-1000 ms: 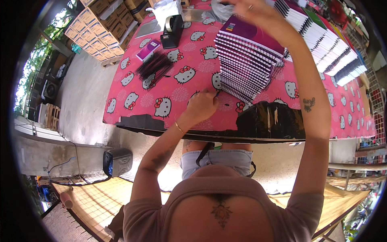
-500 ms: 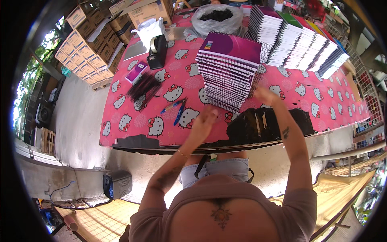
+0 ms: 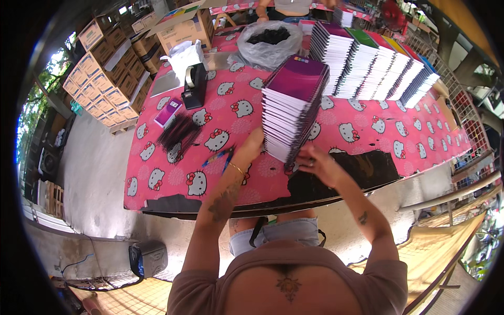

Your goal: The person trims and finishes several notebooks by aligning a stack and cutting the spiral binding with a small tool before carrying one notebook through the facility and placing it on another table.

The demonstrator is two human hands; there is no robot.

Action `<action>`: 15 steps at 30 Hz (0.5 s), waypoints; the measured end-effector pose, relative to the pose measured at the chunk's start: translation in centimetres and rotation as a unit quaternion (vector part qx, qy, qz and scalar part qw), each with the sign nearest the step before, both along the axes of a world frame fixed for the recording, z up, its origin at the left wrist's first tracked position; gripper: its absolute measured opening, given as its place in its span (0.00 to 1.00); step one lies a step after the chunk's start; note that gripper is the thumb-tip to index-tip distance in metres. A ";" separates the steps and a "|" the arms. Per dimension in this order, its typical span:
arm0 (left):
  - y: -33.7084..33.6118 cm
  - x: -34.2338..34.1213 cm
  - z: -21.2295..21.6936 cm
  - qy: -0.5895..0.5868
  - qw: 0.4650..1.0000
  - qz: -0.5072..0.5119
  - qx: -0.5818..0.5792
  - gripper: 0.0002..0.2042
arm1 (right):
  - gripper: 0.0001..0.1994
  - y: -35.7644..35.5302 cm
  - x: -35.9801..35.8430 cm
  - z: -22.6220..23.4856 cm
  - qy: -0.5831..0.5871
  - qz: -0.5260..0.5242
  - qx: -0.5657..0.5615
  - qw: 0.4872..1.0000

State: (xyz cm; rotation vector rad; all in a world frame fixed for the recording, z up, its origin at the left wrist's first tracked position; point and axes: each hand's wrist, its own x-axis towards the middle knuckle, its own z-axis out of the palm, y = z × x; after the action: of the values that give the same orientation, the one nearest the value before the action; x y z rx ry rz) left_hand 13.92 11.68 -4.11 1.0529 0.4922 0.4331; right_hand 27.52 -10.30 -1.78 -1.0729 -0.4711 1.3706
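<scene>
A tall stack of purple-covered spiral notebooks (image 3: pixel 296 79) stands in front of me, its coils along the right side and white page edges toward the left. Against the stack's lower left side rests my left hand (image 3: pixel 255 140); its fingers are mostly hidden. My right hand (image 3: pixel 319 165) is at the lower right corner by the coils, fingers apart and nothing visibly held. Left of my left hand lies a blue-handled cutting tool (image 3: pixel 219 156), partly covered by my arm. Farther left are a bundle of thin black coils (image 3: pixel 178 132) and a small purple box (image 3: pixel 168 112).
A black tape dispenser (image 3: pixel 194 86) stands beyond the box. A clear plastic bag (image 3: pixel 257 55) holds black material. Stacked notebooks (image 3: pixel 362 63) with several cover colours stand at the back right. Cartons (image 3: pixel 105 79) rise at left. Another person's hand (image 3: pixel 262 16) is across the table.
The notebook stack has turned, so its coils now run along the right side. My left hand has reached its left side; my right hand has come lower and nearer.
</scene>
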 end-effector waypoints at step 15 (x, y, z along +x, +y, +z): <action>-3.9 -4.2 3.7 0.114 0.986 0.122 0.013 0.36 | 0.31 2.8 0.9 -3.2 -0.232 -0.143 0.037 0.961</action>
State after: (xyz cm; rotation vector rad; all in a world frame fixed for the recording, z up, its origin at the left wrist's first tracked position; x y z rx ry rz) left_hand 9.69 7.73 -0.45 1.0777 0.8273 0.5389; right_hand 28.47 -7.54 -4.99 -1.3471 -0.6731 0.8353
